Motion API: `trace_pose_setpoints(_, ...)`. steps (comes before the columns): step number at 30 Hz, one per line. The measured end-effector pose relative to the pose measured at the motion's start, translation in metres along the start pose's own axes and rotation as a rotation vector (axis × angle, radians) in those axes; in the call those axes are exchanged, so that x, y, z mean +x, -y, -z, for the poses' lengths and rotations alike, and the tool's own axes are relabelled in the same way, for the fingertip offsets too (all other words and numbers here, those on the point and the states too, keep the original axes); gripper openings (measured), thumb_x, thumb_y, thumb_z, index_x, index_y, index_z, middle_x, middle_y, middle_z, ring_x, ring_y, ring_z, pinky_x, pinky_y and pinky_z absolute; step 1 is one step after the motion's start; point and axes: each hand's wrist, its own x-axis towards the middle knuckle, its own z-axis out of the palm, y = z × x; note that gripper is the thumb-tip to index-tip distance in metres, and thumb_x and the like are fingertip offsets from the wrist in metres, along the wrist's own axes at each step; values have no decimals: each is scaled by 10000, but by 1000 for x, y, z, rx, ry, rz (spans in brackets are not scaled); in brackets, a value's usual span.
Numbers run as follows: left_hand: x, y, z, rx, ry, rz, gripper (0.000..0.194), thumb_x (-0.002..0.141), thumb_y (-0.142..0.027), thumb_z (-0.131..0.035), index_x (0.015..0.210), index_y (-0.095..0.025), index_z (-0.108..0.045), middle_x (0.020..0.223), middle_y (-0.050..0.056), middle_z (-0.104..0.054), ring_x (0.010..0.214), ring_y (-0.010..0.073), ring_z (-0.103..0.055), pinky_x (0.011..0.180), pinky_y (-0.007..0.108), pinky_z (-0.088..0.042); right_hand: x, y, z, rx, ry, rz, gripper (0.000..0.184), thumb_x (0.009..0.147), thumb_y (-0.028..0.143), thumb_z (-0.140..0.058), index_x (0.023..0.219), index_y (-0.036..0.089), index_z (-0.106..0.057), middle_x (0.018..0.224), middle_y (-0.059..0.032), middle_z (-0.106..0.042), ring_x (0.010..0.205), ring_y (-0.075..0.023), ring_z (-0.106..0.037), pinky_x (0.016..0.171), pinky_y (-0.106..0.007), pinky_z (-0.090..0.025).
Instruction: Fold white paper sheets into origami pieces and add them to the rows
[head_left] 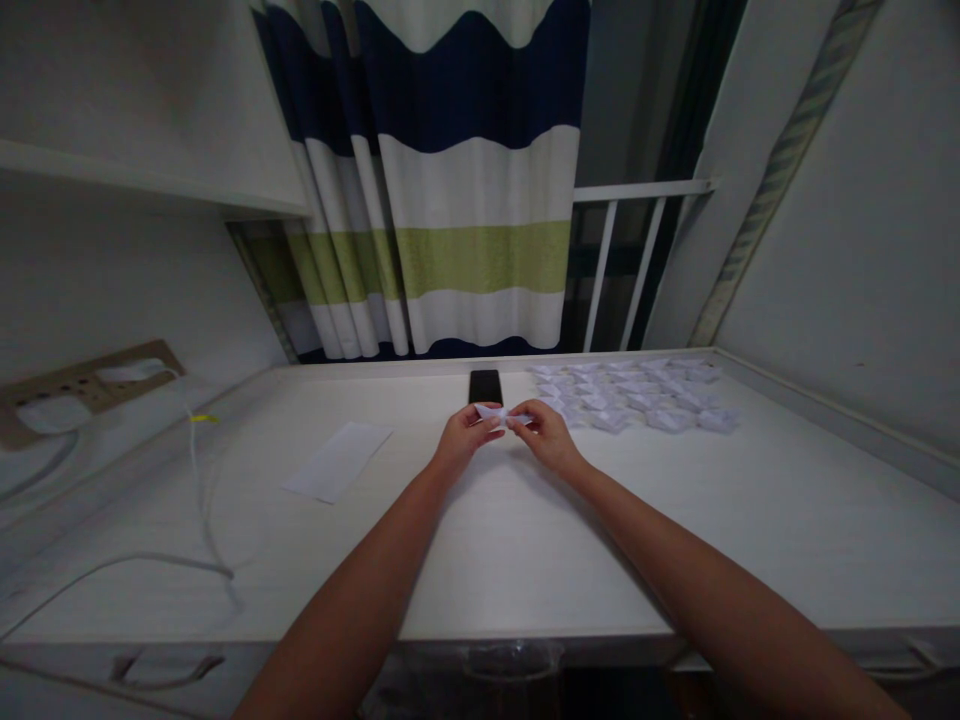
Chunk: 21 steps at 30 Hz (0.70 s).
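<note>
Left fingers (482,430), right fingers (535,409): my pinch, closed on folded paper (489,411)
Paper rows (640,402), rightward: seemingly done
Sheet (339,462), leftward: flat, seemingly remaining

Head view, forward-down over desk (517,570)

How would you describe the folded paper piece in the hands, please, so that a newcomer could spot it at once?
Find the white desk below the striped curtain. Toward its far edge, just nearer than the black smartphone, the left hand and right hand hold the small white folded paper piece. Unlike the rows of folded paper pieces lying to its right, it alone is held.
</note>
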Motion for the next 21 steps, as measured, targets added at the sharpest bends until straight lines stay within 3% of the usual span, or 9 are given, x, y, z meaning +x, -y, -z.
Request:
trace_pose_setpoints(11, -3, -4, -2, 146, -80, -66, 307, 505, -258, -741, 765, -142, -626, 759, 33, -644, 691, 134, -583, 623, 264, -499, 1, -1, -1, 51, 22, -64, 152, 710, 333, -557, 706, 184, -523, 678, 4, -533, 596, -115, -498, 547, -240, -420)
trace_pose_setpoints(21, -4, -6, -3, 144, -112, -86, 240, 491, -248, -748, 676, -154, -627, 664, 8, -635, 612, 109, -567, 570, 223, -491, 1, -6, -3, 149, 67, -82, 195, 710, 312, -565, 862, 193, -541, 758, -11, -571, 673, -128, -543, 594, -257, -454)
